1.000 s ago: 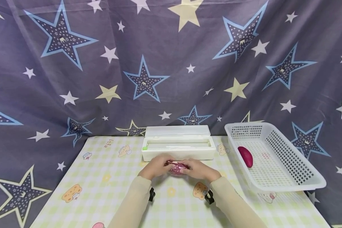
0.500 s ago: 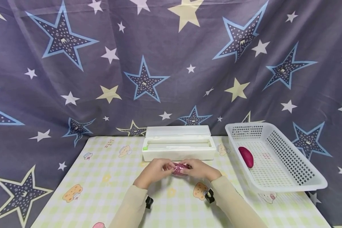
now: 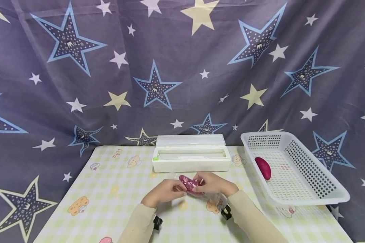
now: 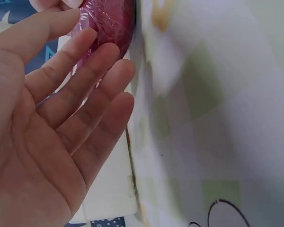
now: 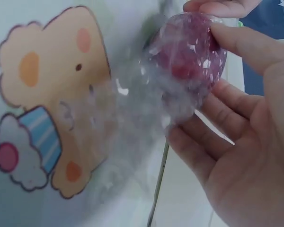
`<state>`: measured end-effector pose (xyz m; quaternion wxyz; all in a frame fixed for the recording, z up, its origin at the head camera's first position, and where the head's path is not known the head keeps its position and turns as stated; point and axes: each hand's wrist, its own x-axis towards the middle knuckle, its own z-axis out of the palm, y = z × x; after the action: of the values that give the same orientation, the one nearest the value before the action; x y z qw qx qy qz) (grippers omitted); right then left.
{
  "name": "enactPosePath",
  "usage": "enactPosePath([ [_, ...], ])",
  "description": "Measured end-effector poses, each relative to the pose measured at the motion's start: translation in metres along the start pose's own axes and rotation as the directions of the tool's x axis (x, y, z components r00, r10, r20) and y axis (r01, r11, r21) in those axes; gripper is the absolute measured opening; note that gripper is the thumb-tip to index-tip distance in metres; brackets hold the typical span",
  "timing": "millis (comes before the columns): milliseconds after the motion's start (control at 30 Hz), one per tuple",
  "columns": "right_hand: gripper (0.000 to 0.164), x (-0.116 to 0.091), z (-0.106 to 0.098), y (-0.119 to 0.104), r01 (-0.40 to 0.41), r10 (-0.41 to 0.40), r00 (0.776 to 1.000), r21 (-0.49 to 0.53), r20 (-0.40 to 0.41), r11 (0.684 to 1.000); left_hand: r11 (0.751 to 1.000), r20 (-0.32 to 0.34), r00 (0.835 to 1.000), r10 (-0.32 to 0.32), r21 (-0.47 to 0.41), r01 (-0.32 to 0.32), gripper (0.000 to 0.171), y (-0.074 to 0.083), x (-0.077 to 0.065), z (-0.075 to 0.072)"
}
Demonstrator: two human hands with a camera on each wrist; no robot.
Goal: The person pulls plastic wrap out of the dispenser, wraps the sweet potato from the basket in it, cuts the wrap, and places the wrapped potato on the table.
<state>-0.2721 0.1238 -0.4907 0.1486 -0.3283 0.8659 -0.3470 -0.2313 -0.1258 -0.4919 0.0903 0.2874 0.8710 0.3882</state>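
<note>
A dark pink oblong thing, shaped like a sweet potato, is wrapped in clear cling film over the middle of the table. My right hand holds it between thumb and fingers from the right. Loose film trails off it beneath that hand in the right wrist view. On the other side, my left hand has its fingertips right at the wrapped thing's left end. The left wrist view shows those fingers nearly straight, with the wrapped thing just beyond their tips.
Behind the hands stands a white cling film box, its lid raised. A white perforated basket at the right holds another dark pink oblong thing. The checked tablecloth covers the table, against a star-patterned curtain.
My left hand has drawn back a little to the left and down from the wrapped thing. The wrapped thing has turned to a slant in my right hand, and loose film now shows at its ends.
</note>
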Motion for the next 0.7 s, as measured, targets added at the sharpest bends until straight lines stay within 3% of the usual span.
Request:
enactPosePath([
  [200, 0.035, -0.007, 0.002, 0.001, -0.007, 0.007, 1.0, 0.012, 0.017, 1.0, 1.0, -0.003, 1.0, -0.01, -0.004, 0.01, 0.012, -0.004, 0.001, 0.002],
  [433, 0.026, -0.014, 0.005, 0.001, 0.006, -0.006, 1.0, -0.01, -0.002, 1.0, 1.0, -0.01, 1.0, -0.002, -0.012, 0.002, 0.015, -0.007, 0.001, 0.002],
  [700, 0.026, -0.02, 0.009, 0.0, 0.024, -0.024, 1.0, 0.07, -0.007, 0.997, 0.999, -0.006, 1.0, -0.014, -0.052, 0.014, 0.015, -0.007, 0.002, 0.003],
])
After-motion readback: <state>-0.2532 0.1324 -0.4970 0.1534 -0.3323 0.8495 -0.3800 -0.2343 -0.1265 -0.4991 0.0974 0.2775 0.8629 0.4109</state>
